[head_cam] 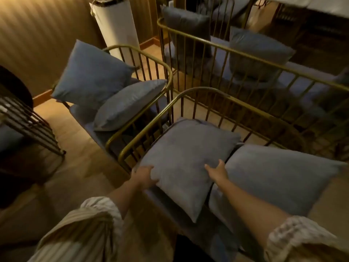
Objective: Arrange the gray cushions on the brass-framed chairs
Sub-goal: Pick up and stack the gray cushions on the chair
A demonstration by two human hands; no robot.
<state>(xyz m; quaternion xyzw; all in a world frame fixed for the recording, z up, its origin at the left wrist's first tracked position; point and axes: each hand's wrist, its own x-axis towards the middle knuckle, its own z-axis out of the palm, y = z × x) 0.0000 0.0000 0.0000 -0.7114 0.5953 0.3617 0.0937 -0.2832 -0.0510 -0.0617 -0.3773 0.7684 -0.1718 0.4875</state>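
Observation:
A gray cushion [186,163] lies tilted inside the near brass-framed chair [190,92]. My left hand [144,175] grips its lower left edge. My right hand [217,171] presses on its right edge, fingers curled over the fabric. Beside it on the same seat rests a second gray cushion [279,176]. The chair to the left [143,52] holds two gray cushions, one upright [90,74] and one leaning [128,104].
A longer brass-framed bench [245,53] behind holds two more cushions [258,52]. A white cylinder [117,27] stands by the striped wall. A dark wire-framed seat [28,121] is at left. Wooden floor lies between the chairs.

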